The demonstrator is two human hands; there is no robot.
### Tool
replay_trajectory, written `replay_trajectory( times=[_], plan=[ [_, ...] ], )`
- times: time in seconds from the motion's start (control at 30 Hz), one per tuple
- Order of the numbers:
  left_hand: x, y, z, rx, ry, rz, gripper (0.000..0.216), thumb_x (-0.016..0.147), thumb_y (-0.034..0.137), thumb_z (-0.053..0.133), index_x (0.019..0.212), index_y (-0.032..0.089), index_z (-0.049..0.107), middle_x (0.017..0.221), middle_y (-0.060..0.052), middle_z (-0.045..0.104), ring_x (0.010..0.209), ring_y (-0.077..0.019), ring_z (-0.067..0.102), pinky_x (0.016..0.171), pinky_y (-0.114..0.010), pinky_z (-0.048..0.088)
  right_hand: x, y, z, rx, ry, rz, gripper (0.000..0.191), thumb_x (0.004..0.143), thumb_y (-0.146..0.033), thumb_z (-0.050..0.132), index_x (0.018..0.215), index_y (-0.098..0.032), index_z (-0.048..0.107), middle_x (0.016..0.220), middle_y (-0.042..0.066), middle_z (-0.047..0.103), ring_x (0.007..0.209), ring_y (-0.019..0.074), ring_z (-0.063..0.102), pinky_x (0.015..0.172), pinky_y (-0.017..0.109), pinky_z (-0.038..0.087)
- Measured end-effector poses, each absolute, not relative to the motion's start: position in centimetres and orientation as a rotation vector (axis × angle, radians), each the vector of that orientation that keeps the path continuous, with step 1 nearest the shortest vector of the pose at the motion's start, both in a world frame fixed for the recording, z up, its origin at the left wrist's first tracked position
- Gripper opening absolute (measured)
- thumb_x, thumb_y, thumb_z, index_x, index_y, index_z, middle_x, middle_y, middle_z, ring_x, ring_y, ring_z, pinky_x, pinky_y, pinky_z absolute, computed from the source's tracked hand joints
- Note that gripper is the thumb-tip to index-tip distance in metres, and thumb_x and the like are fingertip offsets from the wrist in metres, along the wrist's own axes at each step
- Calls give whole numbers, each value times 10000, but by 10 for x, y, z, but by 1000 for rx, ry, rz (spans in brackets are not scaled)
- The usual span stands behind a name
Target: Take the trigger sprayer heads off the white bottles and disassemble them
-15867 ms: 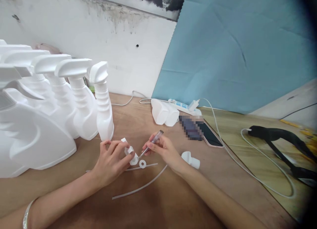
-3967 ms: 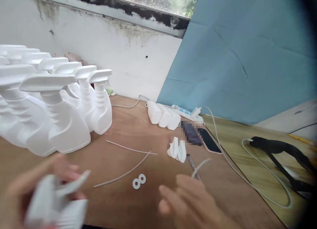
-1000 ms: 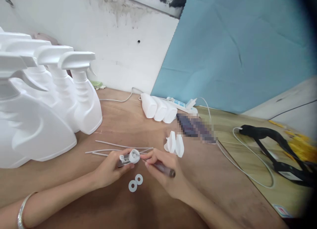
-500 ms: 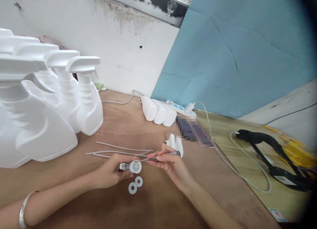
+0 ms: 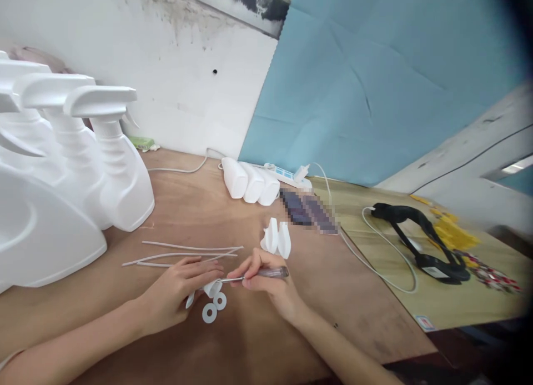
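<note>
My left hand (image 5: 177,290) is closed over a small white sprayer head (image 5: 213,288), its fingers covering most of it. A screwdriver (image 5: 272,272) with a clear handle is pinched in my right hand (image 5: 270,288). Its thin shaft points left, and the tip meets the open round end of the sprayer head; how deep it sits cannot be seen. Two flat white ring washers (image 5: 209,313) lie on the table just below the sprayer head. Behind my left hand are several thin white tubes (image 5: 187,254). Two white plastic covers (image 5: 272,236) stand beyond my right hand.
Large white spray bottles (image 5: 129,190) crowd the left side. Several white plastic pieces (image 5: 255,185) sit in a row at the back near a power strip (image 5: 283,175). Blurred dark flat objects (image 5: 297,208), a white cable and a black strap-like device (image 5: 428,213) are to the right.
My left hand has turned over the sprayer head, tilting its round end downward and rightward. The screwdriver stays at that opening. The whole view has shifted, showing more of the right side.
</note>
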State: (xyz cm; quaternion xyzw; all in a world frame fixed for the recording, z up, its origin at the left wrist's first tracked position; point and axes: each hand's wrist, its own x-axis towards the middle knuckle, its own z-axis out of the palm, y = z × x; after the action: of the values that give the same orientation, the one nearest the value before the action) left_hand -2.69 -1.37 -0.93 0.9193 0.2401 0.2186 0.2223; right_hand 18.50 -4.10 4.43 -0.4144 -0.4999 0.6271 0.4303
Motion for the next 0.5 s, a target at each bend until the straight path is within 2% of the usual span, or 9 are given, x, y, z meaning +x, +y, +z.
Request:
replay_trajectory(
  times=[0.13, 0.2, 0.37, 0.5],
  plan=[
    [-28, -15, -10, 2689, 624, 632, 622, 710, -14, 371, 1283, 229, 344, 1293, -24, 483, 1226, -155, 388, 961, -291, 390, 184, -39, 32, -993, -964, 1653, 136, 577, -37, 546, 556, -162, 496, 671, 30, 690, 691, 191, 646, 660, 355, 514],
    [-28, -14, -11, 2813, 596, 663, 567, 765, 16, 358, 1297, 210, 332, 1288, -37, 488, 1232, -169, 381, 953, -297, 399, 184, -41, 29, -1009, -940, 1653, 133, 570, -48, 547, 545, -164, 486, 653, 27, 686, 672, 190, 644, 644, 352, 517],
    [-27, -12, -4, 3212, 463, 711, 360, 864, 120, 352, 1207, 147, 462, 1219, -76, 550, 1217, -256, 396, 926, -370, 406, 183, -53, 24, -1057, -1269, 1500, 111, 630, -132, 622, 583, -168, 528, 741, 38, 681, 723, 187, 638, 687, 346, 506],
    [-29, -7, 13, 3349, 437, 706, 349, 846, 82, 370, 1163, 129, 507, 1190, -98, 566, 1191, -258, 427, 987, -386, 339, 187, -57, 26, -1020, -1480, 1280, 103, 715, -233, 597, 670, -184, 517, 791, 51, 677, 711, 160, 619, 626, 283, 467]
  ],
)
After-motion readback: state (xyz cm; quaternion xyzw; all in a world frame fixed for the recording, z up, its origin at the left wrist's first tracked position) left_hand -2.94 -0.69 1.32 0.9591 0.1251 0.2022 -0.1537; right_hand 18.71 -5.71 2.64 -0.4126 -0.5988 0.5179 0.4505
